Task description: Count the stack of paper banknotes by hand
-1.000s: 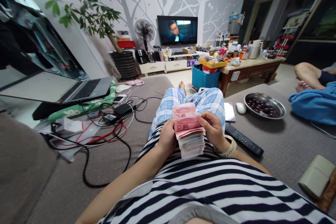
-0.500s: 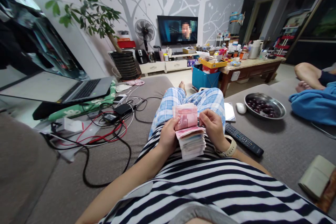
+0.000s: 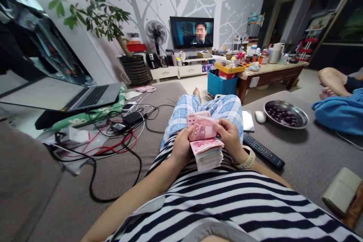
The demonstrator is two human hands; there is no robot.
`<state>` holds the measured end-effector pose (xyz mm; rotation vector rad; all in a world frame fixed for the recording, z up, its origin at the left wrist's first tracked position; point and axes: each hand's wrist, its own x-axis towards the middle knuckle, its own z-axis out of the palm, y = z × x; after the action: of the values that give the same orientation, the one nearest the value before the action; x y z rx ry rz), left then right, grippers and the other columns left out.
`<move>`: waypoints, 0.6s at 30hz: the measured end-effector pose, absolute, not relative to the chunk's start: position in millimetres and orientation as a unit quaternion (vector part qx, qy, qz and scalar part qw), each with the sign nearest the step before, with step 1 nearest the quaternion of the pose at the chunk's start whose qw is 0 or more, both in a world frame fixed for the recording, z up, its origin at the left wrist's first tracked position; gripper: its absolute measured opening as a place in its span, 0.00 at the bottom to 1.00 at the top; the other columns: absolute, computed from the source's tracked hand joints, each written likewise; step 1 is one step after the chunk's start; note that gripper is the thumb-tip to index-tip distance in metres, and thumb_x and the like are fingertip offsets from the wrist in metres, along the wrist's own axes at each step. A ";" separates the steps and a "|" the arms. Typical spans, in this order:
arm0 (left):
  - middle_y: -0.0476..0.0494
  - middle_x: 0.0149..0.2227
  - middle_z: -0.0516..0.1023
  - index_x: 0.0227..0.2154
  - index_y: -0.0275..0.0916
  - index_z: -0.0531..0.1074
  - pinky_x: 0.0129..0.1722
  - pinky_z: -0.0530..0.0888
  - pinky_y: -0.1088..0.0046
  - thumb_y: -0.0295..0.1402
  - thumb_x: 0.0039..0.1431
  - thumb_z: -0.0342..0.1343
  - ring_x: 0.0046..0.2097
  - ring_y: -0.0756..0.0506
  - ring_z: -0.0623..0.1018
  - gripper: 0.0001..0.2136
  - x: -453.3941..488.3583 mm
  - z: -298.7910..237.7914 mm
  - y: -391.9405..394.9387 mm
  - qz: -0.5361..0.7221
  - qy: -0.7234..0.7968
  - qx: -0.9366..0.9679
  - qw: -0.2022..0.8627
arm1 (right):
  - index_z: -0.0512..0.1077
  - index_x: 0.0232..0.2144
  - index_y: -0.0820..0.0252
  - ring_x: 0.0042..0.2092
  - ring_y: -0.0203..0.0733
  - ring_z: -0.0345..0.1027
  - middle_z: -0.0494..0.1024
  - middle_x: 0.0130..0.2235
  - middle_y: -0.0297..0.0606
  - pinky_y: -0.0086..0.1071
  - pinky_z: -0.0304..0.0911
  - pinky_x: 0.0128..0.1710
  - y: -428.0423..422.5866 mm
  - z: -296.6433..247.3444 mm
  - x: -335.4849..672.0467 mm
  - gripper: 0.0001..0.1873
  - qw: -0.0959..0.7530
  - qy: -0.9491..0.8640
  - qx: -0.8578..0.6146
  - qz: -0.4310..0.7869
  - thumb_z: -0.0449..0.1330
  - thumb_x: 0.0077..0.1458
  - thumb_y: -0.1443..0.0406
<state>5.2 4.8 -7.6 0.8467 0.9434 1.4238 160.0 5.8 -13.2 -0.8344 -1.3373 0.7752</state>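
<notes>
A thick bundle of banknotes [image 3: 209, 157] bends over above my lap, its lower ends fanned and hanging toward my striped shirt. My left hand [image 3: 182, 145] grips the bundle along its left side, thumb on top. Between the thumb and fingers of my right hand [image 3: 229, 134] is the right edge of a pink 100 banknote [image 3: 203, 127], lifted and slanted over the notes behind it. That note's left end still lies under my left thumb. A pale watch [image 3: 249, 159] is on my right wrist.
To my right on the sofa lie a remote control [image 3: 263, 150], a white mouse [image 3: 260, 117], a steel bowl [image 3: 304, 121] of dark round fruit and a wallet [image 3: 342, 189]. Leftward are tangled cables [image 3: 124, 151] and an open laptop [image 3: 99, 94]. Another person's leg [image 3: 333, 81] shows at far right.
My right thumb and fingers have taken hold of the top banknote's right edge and raised it at a slant, showing another pink note behind. The left hand has stayed in place.
</notes>
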 end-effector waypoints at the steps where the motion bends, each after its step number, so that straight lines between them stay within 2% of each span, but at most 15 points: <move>1: 0.46 0.27 0.80 0.22 0.38 0.76 0.34 0.75 0.69 0.42 0.43 0.63 0.31 0.45 0.77 0.11 5.1 -8.1 5.8 0.617 0.414 0.361 0.564 | 0.62 0.20 0.58 0.25 0.33 0.52 0.61 0.21 0.27 0.30 0.51 0.26 5.8 -13.6 160.2 0.19 0.640 -0.586 -0.365 0.337 0.60 0.58 0.56; 7: 0.44 0.28 0.81 0.22 0.36 0.77 0.35 0.74 0.70 0.41 0.46 0.59 0.31 0.46 0.74 0.11 4.3 -4.3 3.4 0.613 0.427 0.378 0.547 | 0.67 0.23 0.58 0.27 0.34 0.55 0.64 0.23 0.29 0.30 0.53 0.29 2.2 -16.2 163.2 0.16 0.645 -0.610 -0.334 0.316 0.61 0.58 0.58; 13: 0.44 0.33 0.82 0.26 0.38 0.80 0.38 0.72 0.70 0.33 0.48 0.54 0.35 0.44 0.75 0.10 -3.2 -6.3 1.5 0.574 0.471 0.499 0.448 | 0.71 0.27 0.58 0.29 0.36 0.59 0.68 0.26 0.31 0.31 0.55 0.30 0.8 -17.2 164.3 0.13 0.642 -0.620 -0.307 0.330 0.61 0.59 0.57; 18: 0.44 0.33 0.81 0.27 0.39 0.80 0.39 0.71 0.70 0.31 0.47 0.54 0.36 0.43 0.74 0.10 -6.0 -7.1 2.8 0.560 0.491 0.526 0.411 | 0.72 0.28 0.58 0.28 0.35 0.58 0.69 0.26 0.31 0.31 0.55 0.29 0.8 -16.4 163.0 0.13 0.643 -0.611 -0.311 0.341 0.61 0.59 0.56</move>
<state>-6.0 2.8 -7.1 1.3251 1.2353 1.4090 163.0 0.8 -16.4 -0.7074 -1.3920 0.7779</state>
